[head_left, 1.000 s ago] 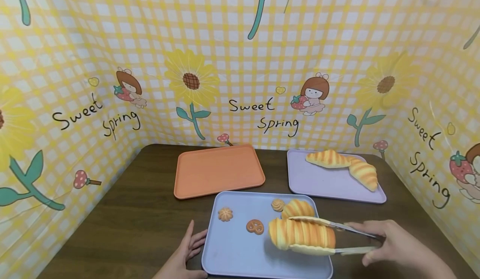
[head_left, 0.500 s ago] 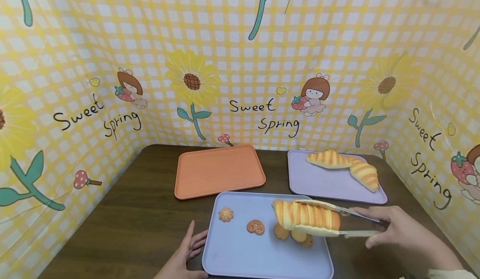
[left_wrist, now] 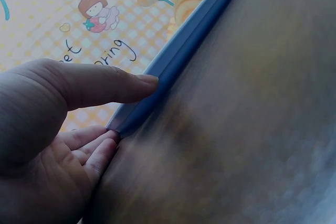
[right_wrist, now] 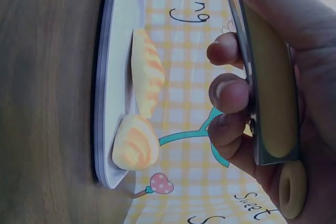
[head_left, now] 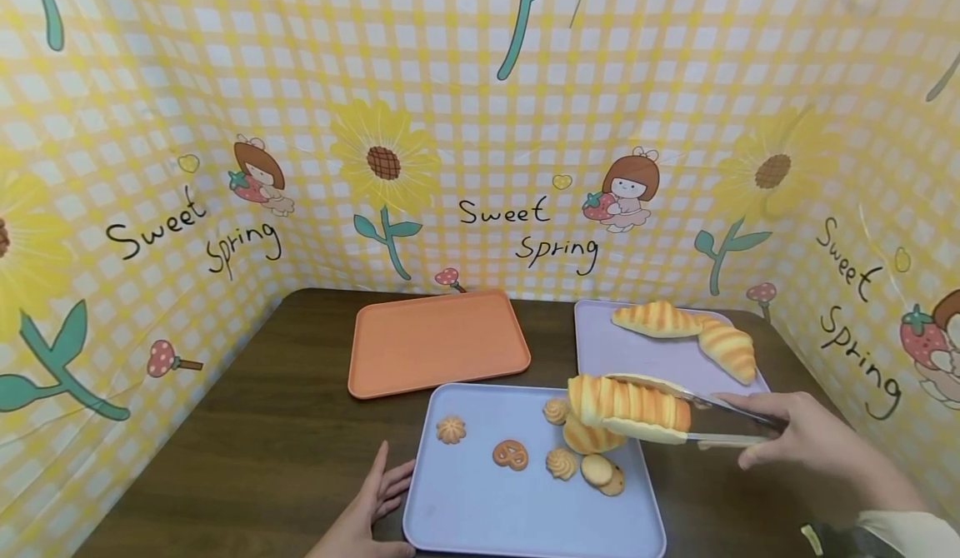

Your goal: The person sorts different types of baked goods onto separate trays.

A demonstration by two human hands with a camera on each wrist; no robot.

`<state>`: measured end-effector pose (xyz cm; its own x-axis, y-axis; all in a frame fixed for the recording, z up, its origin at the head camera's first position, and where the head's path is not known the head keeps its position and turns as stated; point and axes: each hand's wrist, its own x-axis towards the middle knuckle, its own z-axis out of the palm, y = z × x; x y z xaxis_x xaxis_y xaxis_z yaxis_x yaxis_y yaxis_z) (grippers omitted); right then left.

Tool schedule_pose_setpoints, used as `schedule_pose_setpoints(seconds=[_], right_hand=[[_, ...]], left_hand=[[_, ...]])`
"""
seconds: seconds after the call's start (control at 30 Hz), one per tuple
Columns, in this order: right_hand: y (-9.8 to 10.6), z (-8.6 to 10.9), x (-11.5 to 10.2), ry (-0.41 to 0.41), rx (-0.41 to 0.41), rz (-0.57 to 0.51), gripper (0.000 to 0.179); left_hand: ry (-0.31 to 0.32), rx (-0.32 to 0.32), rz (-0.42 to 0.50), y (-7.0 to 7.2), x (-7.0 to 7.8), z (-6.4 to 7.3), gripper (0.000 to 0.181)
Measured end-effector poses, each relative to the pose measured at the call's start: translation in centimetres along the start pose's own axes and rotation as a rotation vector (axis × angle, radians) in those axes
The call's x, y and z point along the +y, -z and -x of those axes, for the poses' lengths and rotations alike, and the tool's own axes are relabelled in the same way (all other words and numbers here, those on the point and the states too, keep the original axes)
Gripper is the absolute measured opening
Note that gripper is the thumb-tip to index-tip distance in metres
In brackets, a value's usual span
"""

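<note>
My right hand (head_left: 798,441) grips a pair of metal tongs (head_left: 645,431) with cream-coloured tips; in the right wrist view my fingers curl round the tongs' handle (right_wrist: 273,93). The tips clamp a long ridged bread roll (head_left: 628,399) in the air over the blue tray's (head_left: 480,516) back right corner. Under it, partly covered, lies another bread (head_left: 588,437). My left hand (head_left: 367,512) rests at this tray's left edge with fingers extended; in the left wrist view its thumb touches the tray rim (left_wrist: 168,66). On the tray lie a pretzel cookie (head_left: 511,455) and several other cookies (head_left: 561,463).
A lilac tray (head_left: 615,358) at the back right bears two croissant-shaped breads (head_left: 726,348). An orange tray (head_left: 438,346) stands at the back left on the dark wooden table (head_left: 225,466). Checked cloth (head_left: 465,125) encloses the table's back and sides.
My right hand has carried the roll in the tongs away from me and slightly right, from over the tray's right half towards the lilac tray, uncovering cookies. My left hand has stayed put.
</note>
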<state>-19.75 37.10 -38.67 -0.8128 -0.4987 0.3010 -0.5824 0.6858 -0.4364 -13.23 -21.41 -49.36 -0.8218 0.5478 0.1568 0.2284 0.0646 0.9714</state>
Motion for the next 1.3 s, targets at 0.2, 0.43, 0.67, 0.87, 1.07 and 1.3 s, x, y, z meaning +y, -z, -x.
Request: schedule_pose_setpoints(seconds=[0.2,0.43,0.67,0.87,1.07,1.3], right_hand=[[0.6,-0.6,0.7,-0.046,0.023,0.052,0.072],[1.0,-1.0,1.8,-0.131,0.018,0.089,0.076],[1.4,-1.2,2.8,-0.145,0.051,0.124,0.076],[2.1,-1.8,3.5,-0.213,0.012,0.194,0.082],[2.7,-2.4,4.2,-0.263,-0.019,0.235,0.083],[3.2,-2.8,4.7,-0.276,-0.026,0.283,0.085]], left_hand=[[0.0,0.003,-0.004,0.0,-0.2,0.1,0.119],[0.002,0.0,-0.007,-0.1,0.0,0.1,0.119],[0.028,0.002,-0.002,0.0,0.2,0.1,0.12],[0.009,0.0,-0.008,0.0,0.1,0.1,0.119],[0.012,0.002,-0.009,0.0,0.1,0.1,0.119],[0.025,-0.001,-0.003,0.0,0.3,0.0,0.12]])
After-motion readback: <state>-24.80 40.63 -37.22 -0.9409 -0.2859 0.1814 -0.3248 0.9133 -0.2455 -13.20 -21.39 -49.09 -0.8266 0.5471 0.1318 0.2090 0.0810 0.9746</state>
